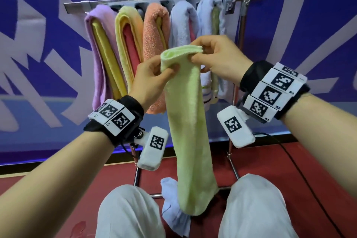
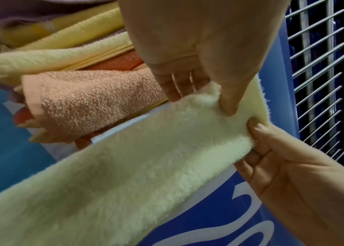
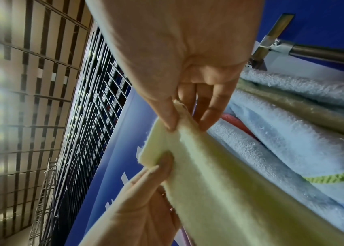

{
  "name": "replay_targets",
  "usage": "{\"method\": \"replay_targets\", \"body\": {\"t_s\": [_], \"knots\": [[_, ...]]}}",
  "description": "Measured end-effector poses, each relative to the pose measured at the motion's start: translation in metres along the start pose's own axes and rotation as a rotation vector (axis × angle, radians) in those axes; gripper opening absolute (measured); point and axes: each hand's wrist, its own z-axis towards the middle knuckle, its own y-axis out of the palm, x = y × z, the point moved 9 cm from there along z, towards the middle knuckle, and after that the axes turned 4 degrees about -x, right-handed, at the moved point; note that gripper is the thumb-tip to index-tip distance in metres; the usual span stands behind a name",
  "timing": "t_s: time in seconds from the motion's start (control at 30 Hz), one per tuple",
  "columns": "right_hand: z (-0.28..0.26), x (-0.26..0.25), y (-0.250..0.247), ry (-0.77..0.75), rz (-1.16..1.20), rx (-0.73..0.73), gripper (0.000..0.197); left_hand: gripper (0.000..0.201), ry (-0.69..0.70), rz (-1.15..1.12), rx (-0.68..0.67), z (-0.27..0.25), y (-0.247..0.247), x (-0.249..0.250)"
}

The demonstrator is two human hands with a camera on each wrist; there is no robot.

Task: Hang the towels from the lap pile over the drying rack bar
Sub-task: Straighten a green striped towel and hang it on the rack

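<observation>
A pale green towel (image 1: 188, 121) fills the centre of the head view. Behind it, along the upper middle, hang a lilac towel (image 1: 96, 48) over a yellow layer, a pale yellow towel (image 1: 125, 31) over red, an orange towel (image 1: 152, 44), and two light blue towels (image 1: 181, 25). The backdrop (image 1: 38, 54) is deep blue with pale lilac shapes. At lower centre lies a light blue towel (image 1: 170, 205) between light grey trousers (image 1: 257, 208). The floor (image 1: 318, 170) is red. Black wristbands (image 1: 251, 75) carry white blocks with black square codes.

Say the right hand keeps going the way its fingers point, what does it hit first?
Likely the left hand: the right hand points across the light green towel top edge toward it, both pinching that edge. Depth is unclear; the hung towels sit just behind.
</observation>
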Motion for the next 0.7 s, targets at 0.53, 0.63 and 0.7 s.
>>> {"method": "replay_targets", "body": {"t_s": [0.53, 0.63, 0.7], "knots": [[0.004, 0.012, -0.004, 0.056, -0.052, 0.054, 0.018, 0.007, 0.052, 0.127, 0.018, 0.005, -0.002, -0.001], [0.003, 0.008, 0.004, 0.041, -0.009, 0.014, 0.018, 0.023, 0.029, 0.056, -0.016, -0.002, -0.001, -0.011], [0.004, 0.003, 0.009, 0.025, 0.049, -0.018, 0.018, 0.037, -0.01, -0.037, -0.066, -0.014, 0.002, -0.028]]}}
